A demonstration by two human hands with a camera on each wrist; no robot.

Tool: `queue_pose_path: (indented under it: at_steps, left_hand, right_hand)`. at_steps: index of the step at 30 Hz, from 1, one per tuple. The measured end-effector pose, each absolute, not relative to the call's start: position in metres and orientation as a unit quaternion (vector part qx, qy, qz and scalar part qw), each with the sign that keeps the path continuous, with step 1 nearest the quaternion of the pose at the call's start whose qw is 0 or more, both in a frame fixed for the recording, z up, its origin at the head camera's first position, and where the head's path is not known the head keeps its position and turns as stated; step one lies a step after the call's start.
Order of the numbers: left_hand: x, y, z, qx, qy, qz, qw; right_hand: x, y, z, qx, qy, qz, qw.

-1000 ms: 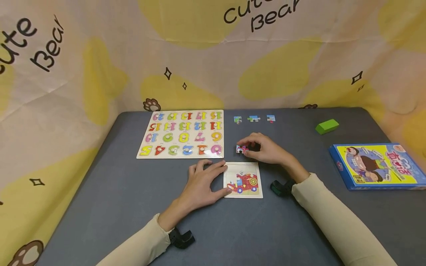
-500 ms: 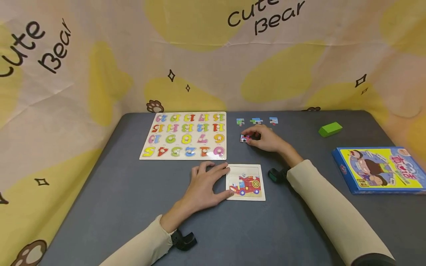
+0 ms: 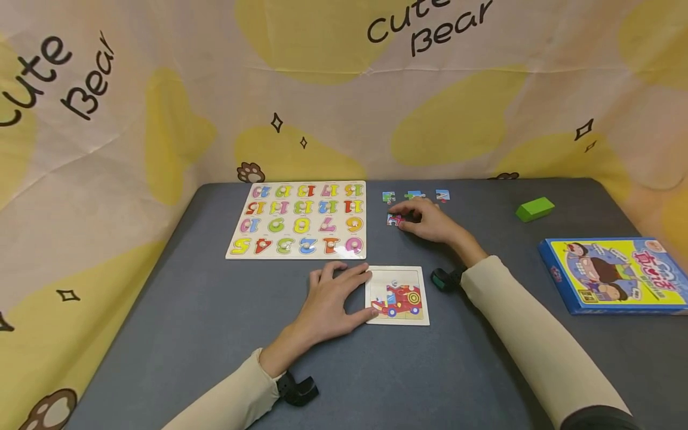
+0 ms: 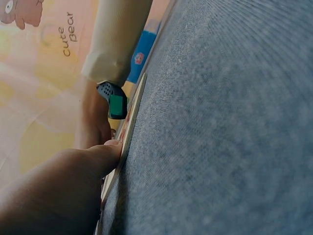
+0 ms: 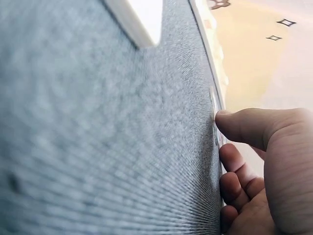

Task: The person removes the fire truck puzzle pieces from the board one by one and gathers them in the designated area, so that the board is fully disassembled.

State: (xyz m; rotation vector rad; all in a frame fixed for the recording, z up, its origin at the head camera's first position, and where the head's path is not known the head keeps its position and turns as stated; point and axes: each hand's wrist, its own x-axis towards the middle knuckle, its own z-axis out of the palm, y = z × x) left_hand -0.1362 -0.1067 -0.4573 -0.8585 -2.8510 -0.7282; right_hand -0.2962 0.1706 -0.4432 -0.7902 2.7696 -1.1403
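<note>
A small square puzzle board [image 3: 398, 272] with a pale frame shows a partly assembled red vehicle picture. My left hand [image 3: 325, 301] rests at its left side, thumb on the near-left part and fingertips at the far-left edge. In the left wrist view the thumb [image 4: 110, 152] lies on the board's edge. Beyond the board, my right hand [image 3: 430, 222] pinches a pink-and-white puzzle piece [image 3: 394, 220] between thumb and fingers, low over the table. Behind that hand lie several loose jigsaw pieces: a green-blue one [image 3: 389, 196], a middle one [image 3: 415, 194] and a blue one [image 3: 442, 194].
A number board [image 3: 295, 258] with colourful numerals lies at the back left. On the right are a green block [image 3: 534, 209] and a blue-and-yellow box [image 3: 618, 275]. A patterned cloth [image 3: 322, 89] hangs behind the grey table [image 3: 215, 334].
My right hand has moved back from the board toward the loose pieces, still pinching the pink puzzle piece. The left hand stays at the board. The head view has shifted slightly.
</note>
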Motion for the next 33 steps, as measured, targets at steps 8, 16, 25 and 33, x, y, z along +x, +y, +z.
queue_pose_path:
  at_steps: [8, 16, 25, 33]
  left_hand:
    - [-0.136, -0.108, -0.458, -0.278, -0.931, -0.232, 0.04]
    - [-0.137, -0.108, -0.457, -0.279, -0.931, -0.234, 0.039]
    - [-0.136, -0.107, -0.456, -0.283, -0.928, -0.239, 0.044]
    - [-0.136, -0.107, -0.458, -0.282, -0.929, -0.236, 0.043]
  right_hand:
    - [-0.289, 0.172, -0.447, -0.198, 0.907, -0.372, -0.004]
    - [-0.29, 0.167, -0.449, -0.174, 0.915, -0.362, -0.028]
    - [-0.293, 0.164, -0.448, -0.15, 0.921, -0.357, -0.038]
    - [-0.294, 0.161, -0.451, -0.141, 0.92, -0.36, -0.065]
